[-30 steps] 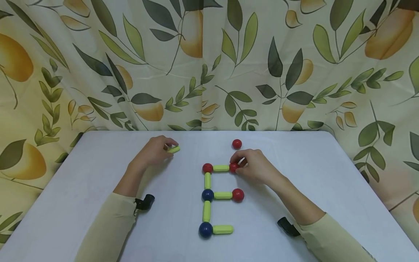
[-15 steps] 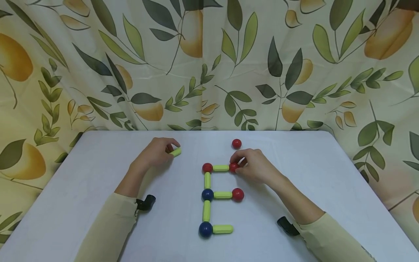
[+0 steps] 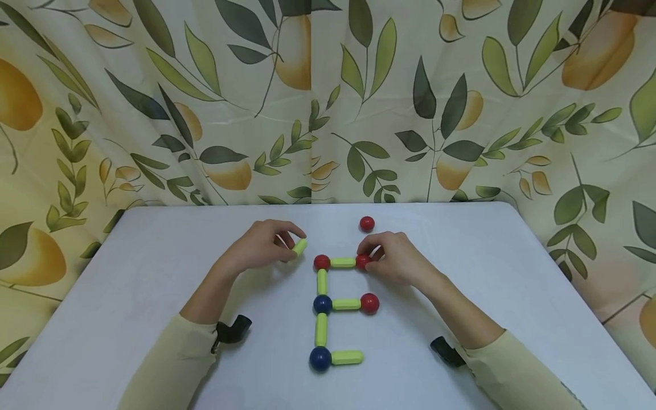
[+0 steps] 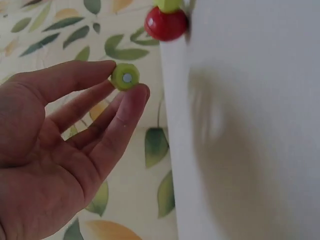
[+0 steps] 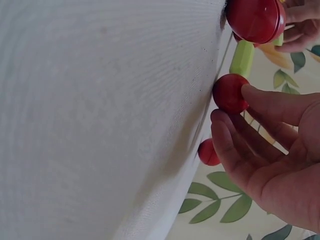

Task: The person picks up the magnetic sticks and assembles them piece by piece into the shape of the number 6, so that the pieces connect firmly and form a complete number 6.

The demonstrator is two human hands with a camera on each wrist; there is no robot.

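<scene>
My left hand [image 3: 263,244] pinches a yellow-green magnetic rod [image 3: 300,246] between thumb and fingertips, above the table and left of the built figure. The left wrist view shows that rod [image 4: 125,76] end-on, with a small silvery disc at its tip. With thumb and fingers my right hand [image 3: 400,259] holds the red ball [image 3: 363,262] at the figure's upper right corner. That ball [image 5: 231,93] touches a rod [image 5: 242,58] in the right wrist view. The figure's other upper corner is a red ball [image 3: 322,262]; below stand two blue balls [image 3: 322,304], joined by rods.
A loose red ball [image 3: 367,224] lies near the table's [image 3: 169,245] back edge. Another red ball [image 3: 369,303] ends the middle rod. The lowest rod [image 3: 347,357] extends right from the lower blue ball [image 3: 320,359]. A leaf-patterned curtain [image 3: 379,114] hangs behind.
My left hand has moved right with its rod, nearer the upper left red ball, and the rod has tilted steeper. My right hand stays on its red ball.
</scene>
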